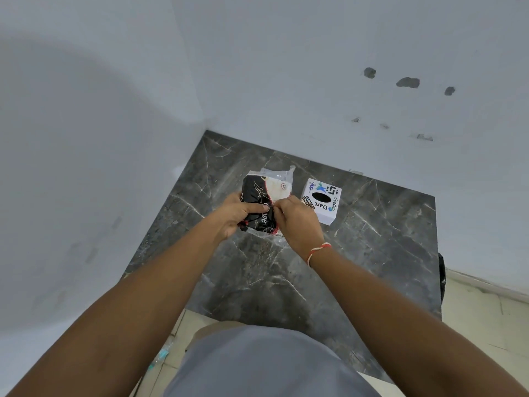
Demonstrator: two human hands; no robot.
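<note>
A black and white plastic tissue pack [264, 193] with gold lettering lies on the dark marble table [372, 253]. My left hand [234, 214] grips its left side, thumb laid across the black top. My right hand [297, 222] pinches the pack's near right edge, fingers curled; a red and white thread band circles that wrist. A white cube tissue box [322, 200] with a black oval opening and printed stickers stands just right of the pack, close to my right hand.
The table sits in a corner between two white walls [86, 167]. Its right and near edges drop to a pale tiled floor [486, 325]. A dark object [442, 270] shows past the table's right edge. My grey shirt fills the bottom.
</note>
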